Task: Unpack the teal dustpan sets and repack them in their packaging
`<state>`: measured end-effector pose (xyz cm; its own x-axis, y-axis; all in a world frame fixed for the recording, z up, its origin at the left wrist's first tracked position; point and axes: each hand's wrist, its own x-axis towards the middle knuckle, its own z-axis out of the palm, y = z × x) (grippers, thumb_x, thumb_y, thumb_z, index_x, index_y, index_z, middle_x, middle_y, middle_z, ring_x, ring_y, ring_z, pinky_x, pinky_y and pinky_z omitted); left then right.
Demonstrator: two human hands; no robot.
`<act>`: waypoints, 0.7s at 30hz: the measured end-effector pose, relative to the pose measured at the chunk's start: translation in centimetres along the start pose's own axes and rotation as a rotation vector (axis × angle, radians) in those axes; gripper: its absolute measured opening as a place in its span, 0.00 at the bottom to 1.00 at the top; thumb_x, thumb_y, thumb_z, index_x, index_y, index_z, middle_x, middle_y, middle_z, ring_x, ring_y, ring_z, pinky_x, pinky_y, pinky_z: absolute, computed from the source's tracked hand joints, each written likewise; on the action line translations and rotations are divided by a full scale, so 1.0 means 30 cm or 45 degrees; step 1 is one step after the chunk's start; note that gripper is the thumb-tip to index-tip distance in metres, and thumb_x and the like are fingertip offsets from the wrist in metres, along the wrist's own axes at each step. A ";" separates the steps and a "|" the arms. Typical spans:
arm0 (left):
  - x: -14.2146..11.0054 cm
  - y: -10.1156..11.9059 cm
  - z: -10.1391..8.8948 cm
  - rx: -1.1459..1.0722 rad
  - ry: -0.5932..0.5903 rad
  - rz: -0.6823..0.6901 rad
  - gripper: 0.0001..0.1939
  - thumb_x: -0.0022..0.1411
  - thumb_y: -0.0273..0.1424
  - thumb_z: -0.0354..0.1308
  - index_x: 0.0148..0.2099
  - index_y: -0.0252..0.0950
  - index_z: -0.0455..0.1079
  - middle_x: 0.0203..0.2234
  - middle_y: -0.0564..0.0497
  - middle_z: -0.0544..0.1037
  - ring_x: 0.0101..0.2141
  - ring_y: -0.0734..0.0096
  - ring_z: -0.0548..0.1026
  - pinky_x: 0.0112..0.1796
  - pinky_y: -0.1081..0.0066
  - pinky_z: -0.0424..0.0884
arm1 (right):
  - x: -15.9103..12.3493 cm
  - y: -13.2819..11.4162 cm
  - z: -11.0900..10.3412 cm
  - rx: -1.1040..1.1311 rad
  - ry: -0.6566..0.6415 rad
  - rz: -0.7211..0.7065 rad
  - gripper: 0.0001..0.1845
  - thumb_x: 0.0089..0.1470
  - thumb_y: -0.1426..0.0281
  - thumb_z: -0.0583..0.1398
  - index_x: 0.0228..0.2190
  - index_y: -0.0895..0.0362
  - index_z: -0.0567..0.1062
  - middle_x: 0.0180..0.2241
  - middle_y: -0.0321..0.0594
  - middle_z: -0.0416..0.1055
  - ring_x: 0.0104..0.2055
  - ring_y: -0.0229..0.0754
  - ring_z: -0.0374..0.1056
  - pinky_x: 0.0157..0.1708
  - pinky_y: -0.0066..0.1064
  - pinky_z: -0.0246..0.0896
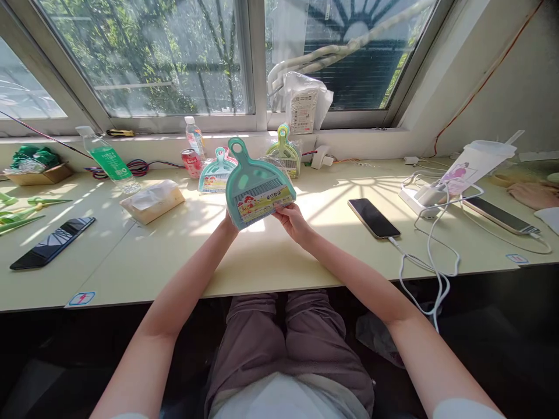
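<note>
A green dustpan [258,179] with a brush and a printed yellow label is held up above the table, its handle pointing up and slightly left. My left hand [230,224] grips its lower left edge, with most of the fingers hidden behind the pan. At the lower right corner, my right hand [293,222] pinches the edge, thumb in front. Just behind stand two more dustpan sets: a green one with a pink-edged handle [215,174] on the left, and a yellow-green one [285,152] on the right.
A tissue pack [154,202], a green-labelled bottle [109,160] and a black phone [52,243] lie or stand leftward. Rightward are a charging phone [374,219], a power strip [423,198] with loose white cables, and a plastic cup [474,166]. A red can [191,163] stands behind.
</note>
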<state>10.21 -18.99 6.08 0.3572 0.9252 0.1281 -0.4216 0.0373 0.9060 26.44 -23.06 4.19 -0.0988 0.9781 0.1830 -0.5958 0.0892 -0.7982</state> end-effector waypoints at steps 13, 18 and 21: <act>-0.010 -0.001 0.040 0.171 -0.005 0.238 0.35 0.51 0.36 0.70 0.61 0.39 0.65 0.53 0.43 0.77 0.61 0.47 0.67 0.62 0.49 0.59 | 0.057 -0.034 -0.081 -0.016 0.200 -0.127 0.21 0.44 0.72 0.67 0.43 0.52 0.77 0.42 0.36 0.79 0.54 0.46 0.72 0.57 0.39 0.69; 0.006 -0.028 0.019 0.148 0.061 0.231 0.35 0.46 0.31 0.72 0.56 0.38 0.64 0.50 0.44 0.78 0.55 0.50 0.72 0.57 0.51 0.66 | 0.063 -0.025 -0.092 -0.048 0.246 -0.099 0.20 0.42 0.72 0.67 0.41 0.53 0.77 0.40 0.35 0.79 0.50 0.46 0.74 0.55 0.38 0.70; 0.014 -0.045 0.018 0.093 0.127 0.233 0.35 0.45 0.29 0.73 0.53 0.40 0.61 0.47 0.48 0.78 0.52 0.57 0.75 0.54 0.55 0.70 | 0.063 -0.024 -0.095 -0.060 0.260 -0.113 0.17 0.43 0.70 0.67 0.39 0.53 0.77 0.40 0.36 0.79 0.49 0.45 0.74 0.54 0.37 0.70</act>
<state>11.37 -18.84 5.13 0.1941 0.9470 0.2559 -0.4092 -0.1589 0.8985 28.96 -20.75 3.48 0.1184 0.9834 0.1375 -0.5567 0.1804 -0.8109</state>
